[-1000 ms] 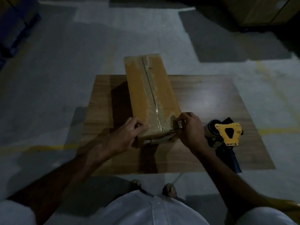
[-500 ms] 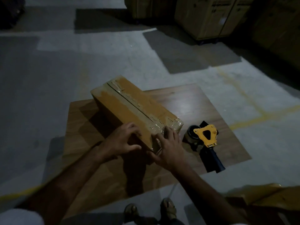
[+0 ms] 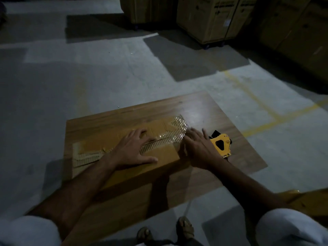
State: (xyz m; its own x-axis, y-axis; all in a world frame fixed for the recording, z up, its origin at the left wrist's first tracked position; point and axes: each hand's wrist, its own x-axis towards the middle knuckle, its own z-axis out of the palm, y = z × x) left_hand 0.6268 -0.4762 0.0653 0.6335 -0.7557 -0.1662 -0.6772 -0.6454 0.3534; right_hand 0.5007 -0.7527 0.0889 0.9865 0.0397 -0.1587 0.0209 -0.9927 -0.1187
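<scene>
A long brown cardboard box (image 3: 165, 153) lies across the low wooden table (image 3: 204, 110), its taped seam running left to right on top. My left hand (image 3: 132, 150) rests flat on the top of the box with fingers spread. At the box's right end my right hand (image 3: 197, 148) touches the taped edge with straight fingers. A yellow and black tape dispenser (image 3: 221, 143) lies on the table just right of my right hand, partly hidden by it.
The table stands on a grey concrete floor with yellow painted lines (image 3: 252, 98) to the right. Large cardboard crates on wheels (image 3: 211, 18) stand at the back right. Another yellow-brown object (image 3: 305, 199) shows at the lower right. My feet (image 3: 182, 226) are below the table's near edge.
The box has swung from pointing away from me to lying crosswise. My left hand moved from its near end onto the top. The view has turned right.
</scene>
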